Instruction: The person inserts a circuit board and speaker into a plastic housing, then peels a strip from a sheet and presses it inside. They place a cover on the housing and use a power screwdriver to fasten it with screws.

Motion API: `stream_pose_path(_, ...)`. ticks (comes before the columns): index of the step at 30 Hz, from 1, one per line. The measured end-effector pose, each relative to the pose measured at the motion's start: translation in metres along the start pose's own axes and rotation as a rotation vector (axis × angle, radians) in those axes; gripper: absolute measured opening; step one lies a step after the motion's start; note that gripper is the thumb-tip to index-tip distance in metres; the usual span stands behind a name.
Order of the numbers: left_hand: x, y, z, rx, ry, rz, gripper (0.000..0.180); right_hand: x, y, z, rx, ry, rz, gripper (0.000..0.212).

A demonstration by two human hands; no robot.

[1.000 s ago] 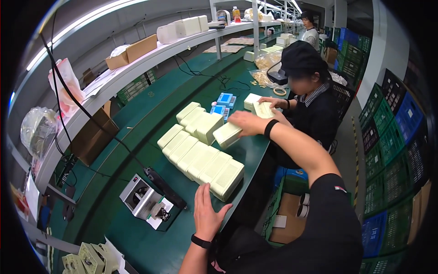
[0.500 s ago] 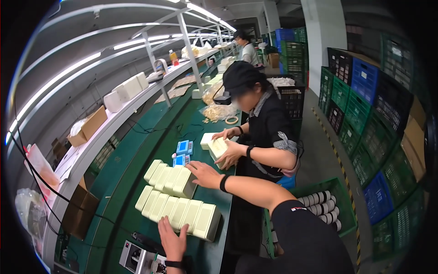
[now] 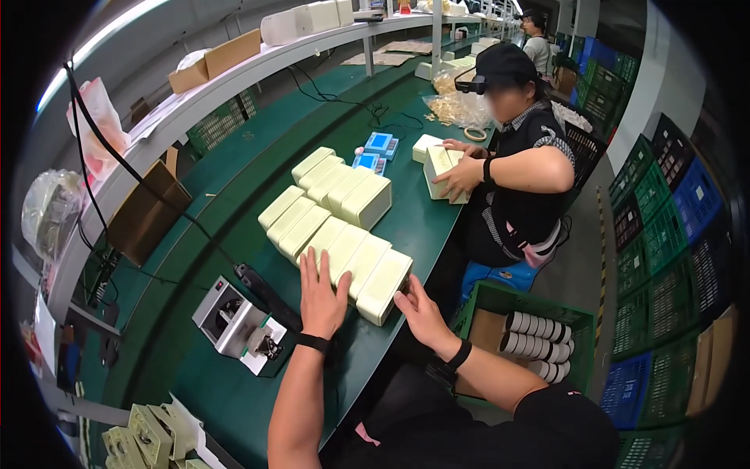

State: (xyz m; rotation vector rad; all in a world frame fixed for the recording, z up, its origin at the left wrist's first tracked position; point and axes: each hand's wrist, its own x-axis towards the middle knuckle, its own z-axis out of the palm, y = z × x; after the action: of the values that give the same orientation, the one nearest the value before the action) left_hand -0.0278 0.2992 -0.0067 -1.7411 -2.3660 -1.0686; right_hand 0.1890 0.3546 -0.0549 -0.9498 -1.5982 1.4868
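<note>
Cream-coloured plastic boxes [image 3: 337, 244] stand side by side in a near row on the green workbench. My left hand [image 3: 323, 295] lies along the near side of that row, fingers spread and touching the box tops and edges. At the row's right end, my right hand [image 3: 424, 313] has its fingers stretched out against the last box [image 3: 384, 285]; its thumb is apart. Neither hand is wrapped around a box. Behind, a second row of similar boxes [image 3: 355, 191] sits close to the first.
A co-worker [image 3: 519, 164] handles cream boxes [image 3: 447, 168] farther along the bench. Two blue-screened devices [image 3: 380, 146] lie beyond the rows. A grey machine [image 3: 234, 316] stands left of my left hand. Below right is a green crate [image 3: 484, 313] holding white-and-black rolls [image 3: 539, 342].
My right hand has left the far row and come down to the near row's right end. My left hand stays at the near row. The view has swung left and down.
</note>
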Motion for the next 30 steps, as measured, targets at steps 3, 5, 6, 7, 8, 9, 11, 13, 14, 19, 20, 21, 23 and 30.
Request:
stream_pose_path(3, -0.013, 0.017, 0.010, 0.028, 0.004, 0.046, 0.070, -0.001, 0.010, 0.001, 0.039, 0.001, -0.042, 0.077)
stream_pose_path(5, -0.021, 0.023, 0.010, 0.050, 0.008, 0.064, 0.068, -0.008, -0.006, 0.004, -0.007, -0.010, -0.105, 0.076)
stream_pose_path(6, -0.023, 0.029, 0.012, 0.027, 0.002, 0.069, 0.067, -0.012, -0.011, 0.002, -0.034, -0.008, -0.134, 0.076)
stream_pose_path(7, -0.026, 0.034, 0.014, 0.005, -0.002, 0.073, 0.067, -0.015, -0.012, 0.001, -0.037, -0.009, -0.126, 0.076)
stream_pose_path(8, -0.028, 0.038, 0.016, -0.016, -0.006, 0.077, 0.066, -0.017, -0.012, -0.001, -0.033, 0.000, -0.109, 0.072)
stream_pose_path(9, -0.029, 0.042, 0.017, -0.019, -0.009, 0.071, 0.066, -0.019, -0.012, -0.002, -0.029, 0.007, -0.092, 0.069)
stream_pose_path(11, -0.027, 0.049, 0.020, -0.017, -0.025, 0.093, 0.063, -0.018, -0.010, -0.004, -0.031, 0.010, -0.071, 0.066)
stream_pose_path(13, -0.021, 0.055, 0.029, -0.023, -0.034, 0.098, 0.062, -0.014, -0.007, -0.007, -0.012, 0.113, -0.118, 0.064)
stream_pose_path(14, -0.015, 0.055, 0.032, -0.049, -0.035, 0.128, 0.062, -0.012, -0.007, -0.006, 0.000, 0.157, -0.143, 0.062)
stream_pose_path(19, 0.036, 0.055, 0.067, -0.115, -0.036, 0.237, 0.065, 0.022, 0.003, -0.018, -0.171, 0.281, -0.132, 0.060)
stream_pose_path(20, 0.044, 0.053, 0.073, -0.120, -0.044, 0.265, 0.066, 0.037, 0.003, -0.021, -0.186, 0.317, -0.133, 0.063)
stream_pose_path(21, 0.048, 0.047, 0.081, -0.116, -0.037, 0.247, 0.066, 0.053, 0.007, -0.021, -0.200, 0.349, -0.127, 0.067)
stream_pose_path(23, 0.062, 0.048, 0.096, -0.057, 0.135, 0.231, 0.067, 0.081, 0.004, -0.030, -0.228, 0.388, -0.138, 0.071)
stream_pose_path(30, 0.015, 0.069, 0.097, -0.243, 0.044, -0.032, 0.059, 0.135, 0.008, -0.049, -0.413, 0.496, -0.107, 0.072)
